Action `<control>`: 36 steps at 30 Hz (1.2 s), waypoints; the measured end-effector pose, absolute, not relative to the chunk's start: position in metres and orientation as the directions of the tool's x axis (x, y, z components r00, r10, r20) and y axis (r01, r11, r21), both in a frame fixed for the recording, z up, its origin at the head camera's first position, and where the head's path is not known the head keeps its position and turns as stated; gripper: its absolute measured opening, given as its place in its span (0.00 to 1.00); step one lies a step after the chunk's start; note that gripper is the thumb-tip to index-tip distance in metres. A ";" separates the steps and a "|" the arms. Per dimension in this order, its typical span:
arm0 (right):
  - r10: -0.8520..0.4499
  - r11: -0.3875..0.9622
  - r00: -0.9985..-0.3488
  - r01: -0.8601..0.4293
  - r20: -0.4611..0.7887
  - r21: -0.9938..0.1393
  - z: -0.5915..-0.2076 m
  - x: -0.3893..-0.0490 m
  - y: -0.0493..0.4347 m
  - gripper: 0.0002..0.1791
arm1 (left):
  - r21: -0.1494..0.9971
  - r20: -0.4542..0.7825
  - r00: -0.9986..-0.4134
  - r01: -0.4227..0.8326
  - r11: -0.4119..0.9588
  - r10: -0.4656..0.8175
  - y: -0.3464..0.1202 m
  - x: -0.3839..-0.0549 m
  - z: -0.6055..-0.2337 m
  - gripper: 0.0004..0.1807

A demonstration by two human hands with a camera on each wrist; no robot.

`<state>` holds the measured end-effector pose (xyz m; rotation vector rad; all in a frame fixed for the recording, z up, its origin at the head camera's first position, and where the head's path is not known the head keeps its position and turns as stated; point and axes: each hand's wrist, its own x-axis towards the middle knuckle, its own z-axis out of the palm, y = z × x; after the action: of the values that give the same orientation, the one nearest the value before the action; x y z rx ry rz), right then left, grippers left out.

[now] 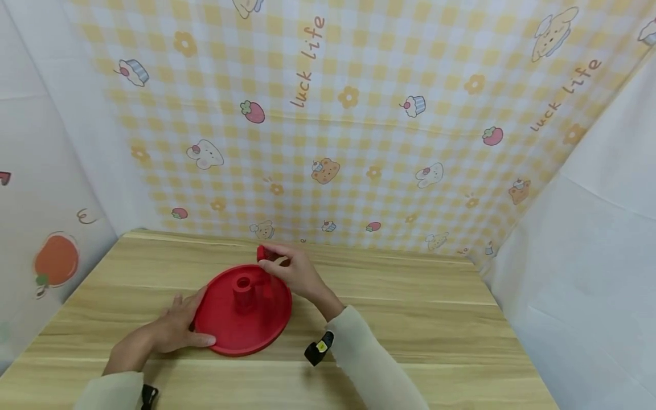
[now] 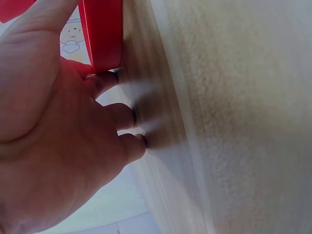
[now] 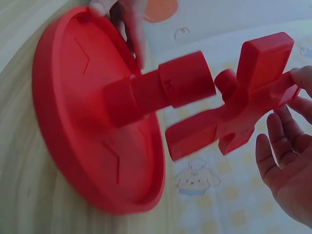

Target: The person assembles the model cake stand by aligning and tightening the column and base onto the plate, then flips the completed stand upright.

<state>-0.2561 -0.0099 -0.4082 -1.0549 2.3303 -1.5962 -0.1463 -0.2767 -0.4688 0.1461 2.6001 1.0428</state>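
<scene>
A red round base (image 1: 222, 324) with a raised rim lies on the table, a hollow post (image 1: 243, 297) standing at its centre. My left hand (image 1: 174, 326) holds the base's left side, thumb over the front rim and other fingers along the outer edge. In the left wrist view, three fingertips (image 2: 127, 117) reach down to the tabletop beside the rim. My right hand (image 1: 299, 273) pinches one arm of a red cross-shaped piece (image 3: 248, 105). That piece has a short round stub at its middle, facing the post's top with a small gap between them in the right wrist view.
The wood-grain table (image 1: 410, 341) runs back to a yellow checked cloth (image 1: 359, 142). White cloths hang at the left and right sides. A black wrist strap (image 1: 319, 348) sits at the right sleeve.
</scene>
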 end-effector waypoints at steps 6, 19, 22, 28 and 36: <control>-0.676 0.244 -0.669 -0.597 0.307 -0.764 -0.398 -0.250 -0.029 0.21 | 0.688 -0.287 -0.934 -0.047 0.724 0.213 -0.275 -0.145 -0.467 0.66; -0.777 0.470 -0.572 -0.805 0.264 -0.361 -0.390 -0.235 -0.066 0.22 | 0.657 -0.265 -0.936 0.000 0.754 0.231 -0.275 -0.145 -0.466 0.65; -0.794 0.505 -0.560 -0.824 0.237 -0.257 -0.391 -0.230 -0.074 0.20 | 0.658 -0.264 -0.937 -0.002 0.753 0.228 -0.276 -0.145 -0.468 0.65; -0.788 0.544 -0.572 -0.820 0.229 -0.179 -0.399 -0.224 -0.082 0.17 | 0.641 -0.268 -0.936 0.003 0.768 0.228 -0.276 -0.144 -0.467 0.65; -0.751 0.534 -0.578 -0.816 0.319 -0.223 -0.400 -0.223 -0.076 0.19 | 0.639 -0.272 -0.936 -0.001 0.769 0.224 -0.276 -0.144 -0.467 0.66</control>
<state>-0.2231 -0.0762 -0.4005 -1.5026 2.9091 -0.5878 -0.1444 -0.2757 -0.4666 0.1714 2.6310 0.9514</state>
